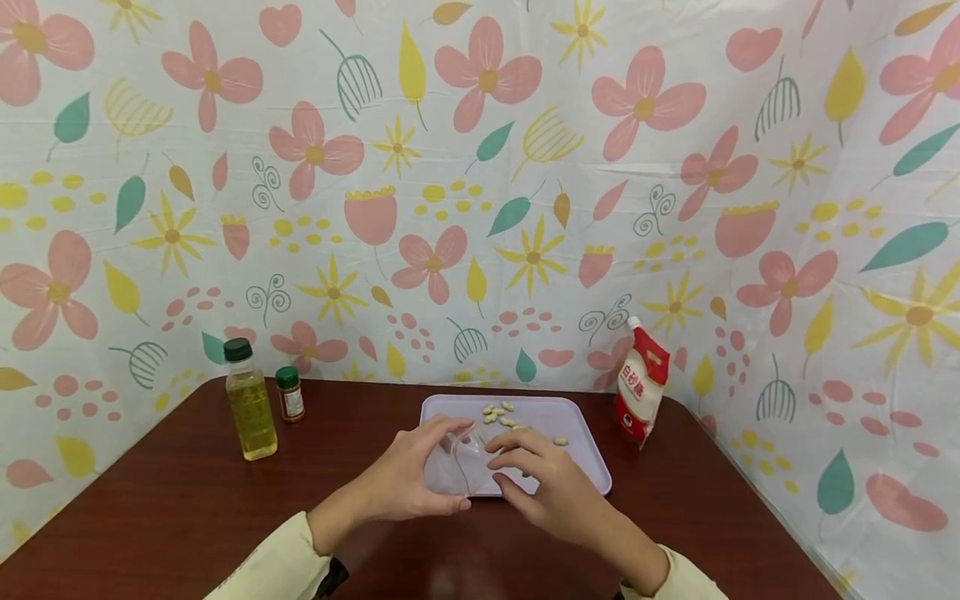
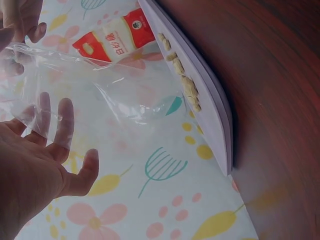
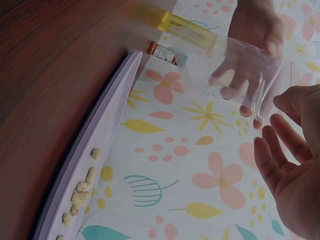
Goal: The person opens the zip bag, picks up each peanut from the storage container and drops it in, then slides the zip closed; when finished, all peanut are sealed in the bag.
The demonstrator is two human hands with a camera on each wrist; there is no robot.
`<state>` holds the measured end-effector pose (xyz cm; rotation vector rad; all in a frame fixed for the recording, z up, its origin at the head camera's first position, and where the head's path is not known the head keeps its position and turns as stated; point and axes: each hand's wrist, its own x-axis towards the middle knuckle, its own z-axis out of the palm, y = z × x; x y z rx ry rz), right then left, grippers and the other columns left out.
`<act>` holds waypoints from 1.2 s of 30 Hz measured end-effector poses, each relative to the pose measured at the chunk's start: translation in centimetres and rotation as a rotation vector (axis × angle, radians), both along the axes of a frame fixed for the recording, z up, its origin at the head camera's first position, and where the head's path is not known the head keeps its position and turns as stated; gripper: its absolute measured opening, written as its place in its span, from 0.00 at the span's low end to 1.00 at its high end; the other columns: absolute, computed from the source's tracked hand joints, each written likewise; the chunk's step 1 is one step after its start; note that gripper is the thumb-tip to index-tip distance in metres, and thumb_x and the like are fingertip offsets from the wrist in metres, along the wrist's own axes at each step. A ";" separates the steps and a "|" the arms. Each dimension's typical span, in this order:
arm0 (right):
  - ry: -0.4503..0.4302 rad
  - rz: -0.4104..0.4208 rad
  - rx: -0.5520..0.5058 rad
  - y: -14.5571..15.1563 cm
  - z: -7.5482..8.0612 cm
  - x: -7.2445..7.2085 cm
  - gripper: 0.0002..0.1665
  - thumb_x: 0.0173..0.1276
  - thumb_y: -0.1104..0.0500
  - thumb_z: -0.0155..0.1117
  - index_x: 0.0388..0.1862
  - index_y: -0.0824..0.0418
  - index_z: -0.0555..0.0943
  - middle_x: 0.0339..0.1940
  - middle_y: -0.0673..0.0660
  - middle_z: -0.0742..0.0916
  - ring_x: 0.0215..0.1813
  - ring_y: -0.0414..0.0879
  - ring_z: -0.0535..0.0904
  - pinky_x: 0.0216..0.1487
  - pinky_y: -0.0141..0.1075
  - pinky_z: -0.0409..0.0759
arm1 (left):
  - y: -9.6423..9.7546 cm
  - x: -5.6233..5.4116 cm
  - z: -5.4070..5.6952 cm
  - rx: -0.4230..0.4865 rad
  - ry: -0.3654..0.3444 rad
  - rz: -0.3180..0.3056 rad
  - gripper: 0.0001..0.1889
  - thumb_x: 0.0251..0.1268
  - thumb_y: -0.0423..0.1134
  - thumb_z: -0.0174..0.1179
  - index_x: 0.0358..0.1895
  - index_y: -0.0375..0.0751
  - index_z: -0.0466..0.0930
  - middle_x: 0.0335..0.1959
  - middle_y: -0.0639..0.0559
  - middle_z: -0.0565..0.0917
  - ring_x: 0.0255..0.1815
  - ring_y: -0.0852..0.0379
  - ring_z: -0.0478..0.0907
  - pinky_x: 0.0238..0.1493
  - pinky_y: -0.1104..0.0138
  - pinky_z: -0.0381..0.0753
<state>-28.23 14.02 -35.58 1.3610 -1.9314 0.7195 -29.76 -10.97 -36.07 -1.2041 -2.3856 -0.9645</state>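
Observation:
A clear plastic bag (image 1: 468, 462) hangs between my two hands, above the front of a pale lilac tray (image 1: 551, 408). My left hand (image 1: 408, 475) holds the bag from the left, its fingers showing through the film (image 3: 200, 75) in the right wrist view. Close to the bag's edge is my right hand (image 1: 555, 483), with fingers bent loosely and a gap between thumb and fingertips. Several unshelled peanuts (image 1: 491, 412) lie on the tray, partly hidden behind the right hand. Through the plastic (image 2: 130, 95), the left wrist view shows no contents.
At the back right of the dark wooden table (image 1: 337, 417) stands a red and white sugar pouch (image 1: 637, 387). A bottle of yellow oil (image 1: 251, 412) and a small green-capped jar (image 1: 290, 396) stand at the left. Flowered cloth (image 1: 480, 208) encloses the back and sides.

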 end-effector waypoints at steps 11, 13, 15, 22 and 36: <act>-0.127 -0.037 -0.093 0.2 -0.2 -0.9 0.15 0.55 0.73 0.71 0.39 0.59 0.84 0.46 0.55 0.85 0.45 0.46 0.82 0.29 0.28 0.76 | -0.3 -0.3 -0.1 -0.013 -0.025 0.064 0.44 0.46 0.50 0.77 0.69 0.52 0.66 0.61 0.59 0.75 0.51 0.61 0.72 0.47 0.54 0.61; -0.156 -0.051 -0.108 0.3 -0.2 -1.1 0.15 0.55 0.72 0.71 0.40 0.58 0.84 0.46 0.55 0.85 0.44 0.45 0.82 0.27 0.29 0.76 | -0.4 -0.4 -0.1 -0.011 -0.037 0.071 0.44 0.46 0.51 0.77 0.69 0.53 0.66 0.61 0.60 0.75 0.52 0.62 0.72 0.47 0.54 0.61; -0.192 -0.076 -0.123 0.5 -0.3 -1.3 0.16 0.56 0.72 0.71 0.41 0.57 0.85 0.46 0.54 0.86 0.43 0.45 0.82 0.26 0.31 0.77 | -0.5 -0.5 -0.1 -0.012 -0.038 0.082 0.44 0.45 0.52 0.77 0.69 0.54 0.66 0.61 0.60 0.75 0.52 0.62 0.72 0.46 0.55 0.60; -0.334 -0.167 -0.191 0.7 -0.5 -2.0 0.16 0.57 0.73 0.71 0.40 0.56 0.86 0.43 0.52 0.88 0.37 0.45 0.82 0.26 0.33 0.78 | -0.9 -1.1 -0.4 -0.019 -0.046 0.124 0.45 0.44 0.53 0.78 0.69 0.54 0.67 0.61 0.63 0.74 0.52 0.62 0.72 0.46 0.56 0.60; -0.624 -0.354 -0.269 0.4 -1.1 -4.5 0.08 0.60 0.68 0.71 0.36 0.57 0.88 0.34 0.52 0.89 0.34 0.46 0.84 0.24 0.33 0.75 | -1.5 -2.0 -0.9 -0.027 -0.078 0.172 0.44 0.43 0.53 0.78 0.68 0.56 0.68 0.56 0.61 0.75 0.50 0.58 0.73 0.44 0.55 0.57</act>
